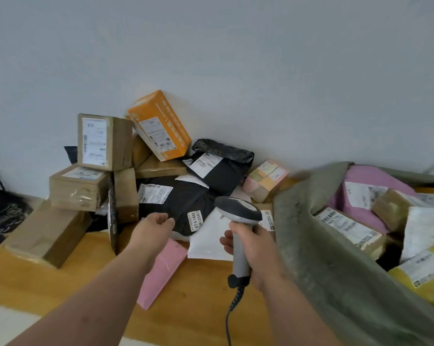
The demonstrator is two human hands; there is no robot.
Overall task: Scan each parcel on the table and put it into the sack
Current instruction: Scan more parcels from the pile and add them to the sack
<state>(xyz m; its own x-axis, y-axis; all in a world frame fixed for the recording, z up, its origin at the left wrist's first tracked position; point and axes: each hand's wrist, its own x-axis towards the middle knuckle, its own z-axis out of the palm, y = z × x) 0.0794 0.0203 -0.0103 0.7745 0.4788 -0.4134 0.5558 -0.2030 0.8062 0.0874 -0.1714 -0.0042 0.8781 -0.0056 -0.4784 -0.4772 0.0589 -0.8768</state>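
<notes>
My right hand (254, 248) grips the handle of a grey barcode scanner (238, 211), its head over a white mailer (211, 236). My left hand (153, 227) hovers with loosely curled fingers at the near edge of a black poly parcel (183, 196) with white labels; it holds nothing. Behind lie a second black bag (223, 168), an orange box (161, 126) and brown cartons (103, 143). A pink mailer (161, 270) lies under my left forearm. The grey-green sack (323, 245) gapes at the right with several parcels inside.
The pile sits on a wooden table (198, 308) against a pale wall. A long brown carton (46, 236) lies at the left table edge. A small pink-taped box (265, 181) stands beside the sack's rim. The scanner's coiled cable (232, 308) hangs toward me.
</notes>
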